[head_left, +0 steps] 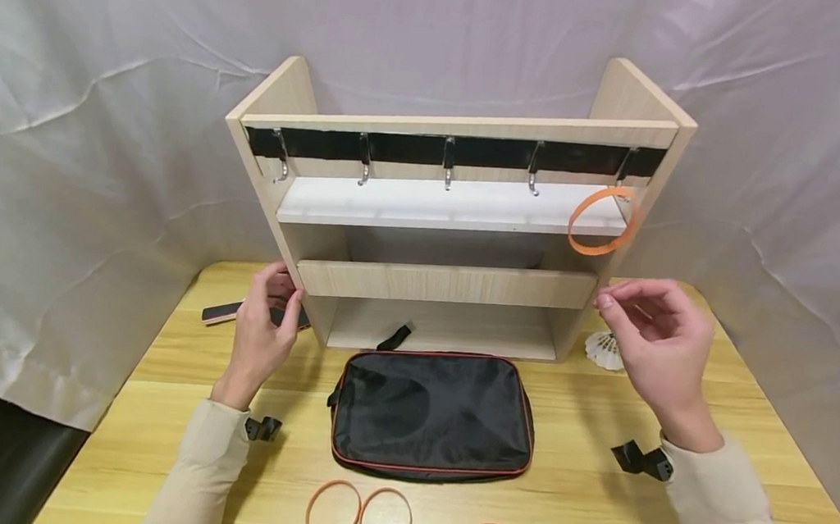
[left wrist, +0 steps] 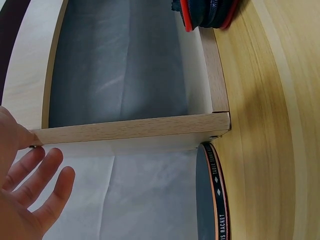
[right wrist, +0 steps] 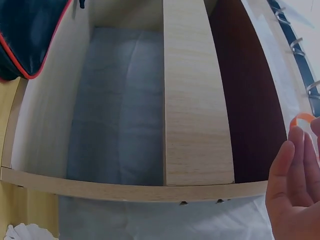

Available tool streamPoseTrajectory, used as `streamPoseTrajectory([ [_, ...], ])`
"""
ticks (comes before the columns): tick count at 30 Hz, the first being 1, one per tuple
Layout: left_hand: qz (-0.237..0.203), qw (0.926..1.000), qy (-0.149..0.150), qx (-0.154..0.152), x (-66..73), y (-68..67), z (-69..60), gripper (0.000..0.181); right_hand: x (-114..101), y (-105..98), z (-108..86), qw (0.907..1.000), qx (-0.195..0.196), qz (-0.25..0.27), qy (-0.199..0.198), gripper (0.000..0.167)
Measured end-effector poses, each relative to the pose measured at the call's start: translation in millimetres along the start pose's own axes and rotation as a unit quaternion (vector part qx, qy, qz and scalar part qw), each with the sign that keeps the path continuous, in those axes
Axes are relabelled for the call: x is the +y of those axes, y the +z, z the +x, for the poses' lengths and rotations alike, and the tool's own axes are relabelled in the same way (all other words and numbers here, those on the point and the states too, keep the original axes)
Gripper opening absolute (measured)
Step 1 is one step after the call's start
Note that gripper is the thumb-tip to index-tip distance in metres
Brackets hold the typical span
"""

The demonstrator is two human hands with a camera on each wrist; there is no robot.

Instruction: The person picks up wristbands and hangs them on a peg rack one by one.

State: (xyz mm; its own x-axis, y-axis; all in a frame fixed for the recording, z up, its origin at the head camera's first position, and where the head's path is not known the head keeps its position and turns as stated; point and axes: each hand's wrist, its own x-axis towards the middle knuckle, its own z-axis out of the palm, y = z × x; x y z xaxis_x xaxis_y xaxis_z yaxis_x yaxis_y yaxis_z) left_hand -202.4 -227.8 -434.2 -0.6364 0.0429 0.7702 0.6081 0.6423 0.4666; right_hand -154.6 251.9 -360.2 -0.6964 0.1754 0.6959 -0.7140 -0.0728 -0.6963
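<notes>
An orange ring [head_left: 573, 228] hangs at the rightmost hook of a wooden shelf unit [head_left: 448, 285]. Below it in the head view is my right hand [head_left: 662, 334], its thumb and index tips close together and nothing seen between them. The right wrist view has this right hand [right wrist: 295, 190] in front of the same ring [right wrist: 303, 118], its fingers loosely bent. My left hand [head_left: 262, 332] touches the unit's left side panel near the front edge. In the left wrist view, that hand [left wrist: 25, 190] has a digit against the panel while its other fingers spread loosely.
A black zip bag [head_left: 433, 415] with red piping lies before the unit. Several more orange rings [head_left: 308, 510] lie at the table's front edge. A table tennis racket [left wrist: 220, 200] is left of the unit, a white shuttlecock [head_left: 604, 352] on its right. Metal hooks [head_left: 449, 164] line the upper rail.
</notes>
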Motion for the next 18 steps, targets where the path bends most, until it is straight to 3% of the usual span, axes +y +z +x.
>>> streamPoseTrajectory([
  [9, 0.002, 1.0000, 0.002, 0.003, -1.6, 2.2, -1.0, 0.046, -3, -1, -11.1, 0.9982, -0.040, -0.020, -0.040, 0.016],
  [18, -0.005, 1.0000, -0.006, -0.003, -0.9, 0.4, -0.7, 0.044, -5, -6, -29.8, 0.9928, -0.100, -0.039, -0.053, 0.013],
])
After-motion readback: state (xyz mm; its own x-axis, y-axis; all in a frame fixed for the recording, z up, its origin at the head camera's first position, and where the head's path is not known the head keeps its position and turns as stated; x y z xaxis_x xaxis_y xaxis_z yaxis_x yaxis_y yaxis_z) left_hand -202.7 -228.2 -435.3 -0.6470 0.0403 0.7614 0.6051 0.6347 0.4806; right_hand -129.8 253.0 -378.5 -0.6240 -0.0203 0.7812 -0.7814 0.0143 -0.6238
